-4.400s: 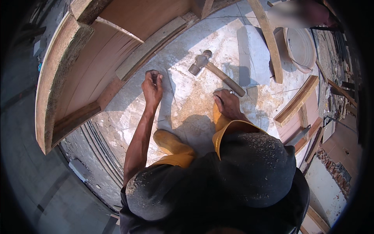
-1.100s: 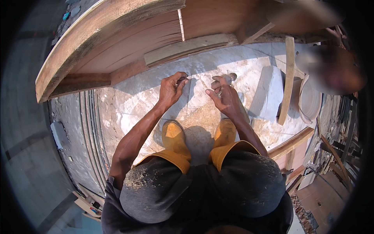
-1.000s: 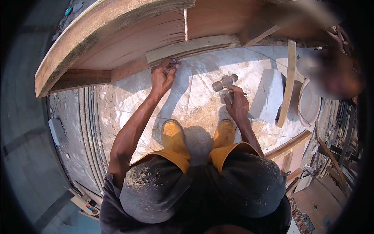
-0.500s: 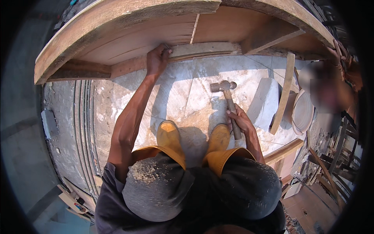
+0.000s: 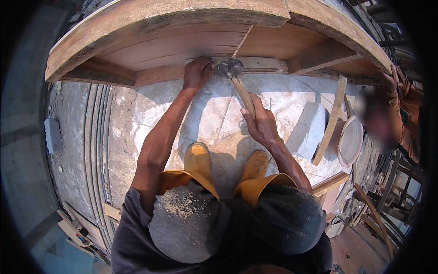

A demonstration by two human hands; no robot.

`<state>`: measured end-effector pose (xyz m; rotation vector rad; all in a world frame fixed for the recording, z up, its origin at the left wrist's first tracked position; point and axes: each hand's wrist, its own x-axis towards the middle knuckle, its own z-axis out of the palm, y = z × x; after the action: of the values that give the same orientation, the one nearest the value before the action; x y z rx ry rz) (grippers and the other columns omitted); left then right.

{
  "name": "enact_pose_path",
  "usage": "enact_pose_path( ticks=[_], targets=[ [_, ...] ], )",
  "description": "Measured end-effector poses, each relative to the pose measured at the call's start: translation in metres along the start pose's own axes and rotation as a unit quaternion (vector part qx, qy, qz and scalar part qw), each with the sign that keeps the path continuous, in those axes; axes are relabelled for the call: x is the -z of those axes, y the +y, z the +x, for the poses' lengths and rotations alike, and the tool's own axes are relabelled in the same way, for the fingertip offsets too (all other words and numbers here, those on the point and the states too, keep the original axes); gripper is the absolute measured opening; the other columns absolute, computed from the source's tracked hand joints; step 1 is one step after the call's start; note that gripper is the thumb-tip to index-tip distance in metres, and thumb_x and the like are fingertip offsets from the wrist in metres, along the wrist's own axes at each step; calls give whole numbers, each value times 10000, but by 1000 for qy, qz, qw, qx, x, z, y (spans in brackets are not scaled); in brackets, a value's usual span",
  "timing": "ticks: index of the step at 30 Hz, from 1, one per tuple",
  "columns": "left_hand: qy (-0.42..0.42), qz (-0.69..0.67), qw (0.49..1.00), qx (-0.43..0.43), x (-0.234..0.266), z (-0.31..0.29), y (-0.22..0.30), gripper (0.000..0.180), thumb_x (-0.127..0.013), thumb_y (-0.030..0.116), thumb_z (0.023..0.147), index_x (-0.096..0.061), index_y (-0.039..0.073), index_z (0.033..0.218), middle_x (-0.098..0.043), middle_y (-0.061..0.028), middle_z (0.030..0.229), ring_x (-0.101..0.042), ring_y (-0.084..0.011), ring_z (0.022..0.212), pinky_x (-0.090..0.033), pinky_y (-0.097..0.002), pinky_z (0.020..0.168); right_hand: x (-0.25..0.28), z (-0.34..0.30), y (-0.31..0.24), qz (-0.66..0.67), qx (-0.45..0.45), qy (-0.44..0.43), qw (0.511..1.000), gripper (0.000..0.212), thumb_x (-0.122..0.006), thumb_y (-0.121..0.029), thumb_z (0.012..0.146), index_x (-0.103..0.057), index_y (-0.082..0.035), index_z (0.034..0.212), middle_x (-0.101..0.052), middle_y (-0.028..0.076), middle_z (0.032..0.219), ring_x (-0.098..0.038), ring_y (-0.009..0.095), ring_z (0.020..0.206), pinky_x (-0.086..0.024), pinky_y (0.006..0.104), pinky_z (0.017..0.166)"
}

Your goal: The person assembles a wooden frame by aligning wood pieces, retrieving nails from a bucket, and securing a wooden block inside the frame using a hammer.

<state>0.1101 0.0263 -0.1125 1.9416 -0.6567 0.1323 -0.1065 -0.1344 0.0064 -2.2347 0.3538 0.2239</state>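
Observation:
My right hand [image 5: 262, 119] is wrapped round the wooden handle of a ball-peen hammer [image 5: 243, 97]. Its dark metal head is up against the lower rail of a wooden frame, close to my left fingers. My left hand [image 5: 197, 73] is closed at that rail, fingertips pressed together; whatever they may pinch is hidden. A short wood strip [image 5: 260, 63] lies along the rail beside the hammer head. The frame has thick outer beams [image 5: 173, 16], cross pieces and a reddish-brown plywood panel [image 5: 182, 43] with a pale seam.
Yellow boots [image 5: 197, 157] stand on the dusty tiled floor. To the right are a grey block [image 5: 306, 130], a leaning plank [image 5: 331, 121] and a round basin [image 5: 351, 141]. Another person's hand [image 5: 393, 82] touches the frame's right end. Several rods [image 5: 93, 137] run along the left.
My right hand has raised the hammer forward and left, from above the floor to the rail beside my left hand. The frame appears slightly shifted in view; my left hand stays at the rail.

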Motion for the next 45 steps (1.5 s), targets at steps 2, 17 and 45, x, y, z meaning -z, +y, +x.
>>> enact_pose_path(
  ticks=[2,17,45],
  targets=[
    [0,-12,1000,-1,0,2,0,133,-727,95,849,-718,35,968,-717,-154,954,-699,-352,880,-554,-412,788,-7,10,-10,-29,99,85,991,508,-595,-237,1007,-382,-59,1433,-695,223,828,-704,405,729,-537,487,629],
    [11,60,997,-47,-6,-6,-3,153,-704,48,821,-729,53,973,-720,-137,985,-689,-341,934,-554,-433,813,-9,22,-34,-23,156,161,974,534,-618,-176,976,-400,3,1429,-670,235,755,-685,410,645,-538,463,549],
    [-46,237,963,-123,23,-16,-11,499,-838,282,737,-681,83,1166,-596,-93,1235,-525,-295,1182,-411,-462,954,117,-60,-43,-120,-41,9,992,348,-567,-267,1024,-475,-34,1266,-637,227,694,-674,434,655,-478,492,588]
  ],
)
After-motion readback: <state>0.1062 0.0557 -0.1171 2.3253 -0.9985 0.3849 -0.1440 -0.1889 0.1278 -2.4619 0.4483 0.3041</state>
